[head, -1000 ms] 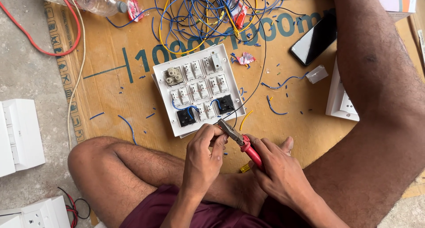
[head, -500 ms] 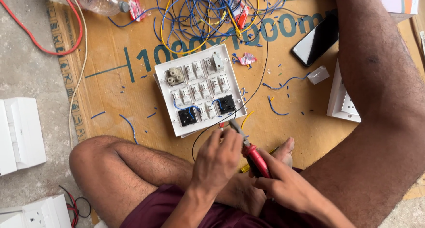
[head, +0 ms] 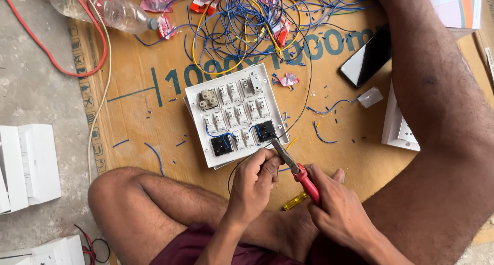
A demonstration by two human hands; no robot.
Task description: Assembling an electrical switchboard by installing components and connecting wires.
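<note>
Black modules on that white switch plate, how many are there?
2. On the switch plate, one black module sits at the lower left, the other at the lower right beside the pliers tip. None seem hidden.

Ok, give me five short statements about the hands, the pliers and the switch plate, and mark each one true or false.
1. The right hand holds red-handled pliers. True.
2. The pliers' tip points away from the white switch plate. False: it points at the plate's near edge.
3. The left hand lies flat on the cardboard. False: its fingers are pinched together beside the pliers' metal nose, above the person's leg.
4. A tangle of blue and yellow wires lies beyond the plate. True.
5. The dark phone rests on top of the switch plate. False: it lies on the cardboard, off to the plate's far right.
</note>
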